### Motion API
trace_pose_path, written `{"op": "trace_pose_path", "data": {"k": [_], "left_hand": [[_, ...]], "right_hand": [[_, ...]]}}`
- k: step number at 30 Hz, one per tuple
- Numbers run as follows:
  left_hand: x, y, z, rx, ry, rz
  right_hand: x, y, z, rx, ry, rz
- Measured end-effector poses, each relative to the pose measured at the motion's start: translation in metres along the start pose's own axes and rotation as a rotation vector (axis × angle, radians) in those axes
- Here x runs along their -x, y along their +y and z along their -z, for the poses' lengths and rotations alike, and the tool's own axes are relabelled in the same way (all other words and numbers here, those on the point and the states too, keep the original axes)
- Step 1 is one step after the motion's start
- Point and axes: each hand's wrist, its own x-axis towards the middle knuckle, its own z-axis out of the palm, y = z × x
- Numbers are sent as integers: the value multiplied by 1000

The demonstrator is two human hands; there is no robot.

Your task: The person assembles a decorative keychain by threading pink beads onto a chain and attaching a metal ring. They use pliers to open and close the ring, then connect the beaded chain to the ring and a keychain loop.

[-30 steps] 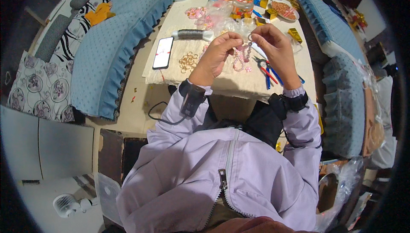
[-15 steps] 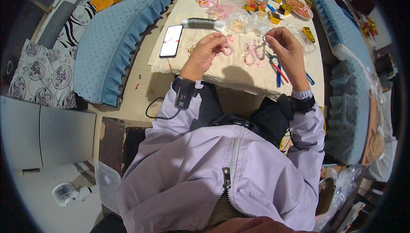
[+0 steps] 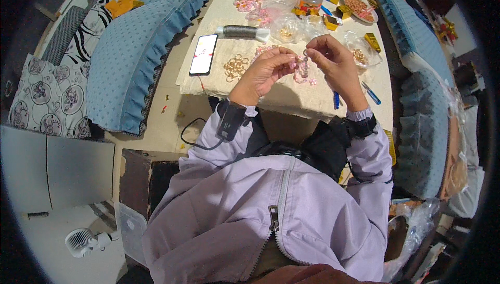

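Pinching pink bead strand (image 3: 302, 70) between both hands, above table edge (image 3: 271, 104).

1. The pink bead string (image 3: 302, 70) is a short chain of small, translucent pink pieces hanging in a loose vertical dangle, raised just above the cream table cloth.
2. Its upper end sits pinched between the fingertips of both hands, while its lower end droops freely.
3. The separate beads are too small to make out clearly.
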Motion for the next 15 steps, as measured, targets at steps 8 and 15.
{"op": "trace_pose_path", "data": {"k": [8, 15], "left_hand": [[-2, 0, -8, 10, -19, 4], [-4, -2, -9, 38, -42, 21]], "right_hand": [[2, -6, 1, -10, -94, 9], [4, -13, 1, 13, -93, 59]]}}
